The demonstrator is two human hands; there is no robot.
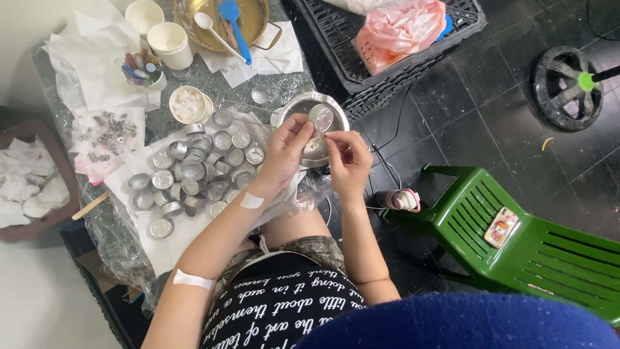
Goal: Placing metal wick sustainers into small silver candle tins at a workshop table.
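Foil-covered surface (123, 239) on black floor tiles (478, 116) — left hand (284, 155) grasping a small metal cup (321, 117); right hand (349, 161) pinching something thin — too small to make out.

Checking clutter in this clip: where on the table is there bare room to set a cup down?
Little. The left hand and right hand hold a small metal cup over the steel bowl. Free: white paper below the crowded cluster of empty metal cups, and foil between the brass bowl and the cluster.

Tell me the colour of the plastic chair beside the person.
Green: the chair with a slatted seat shows clearly in the head view.
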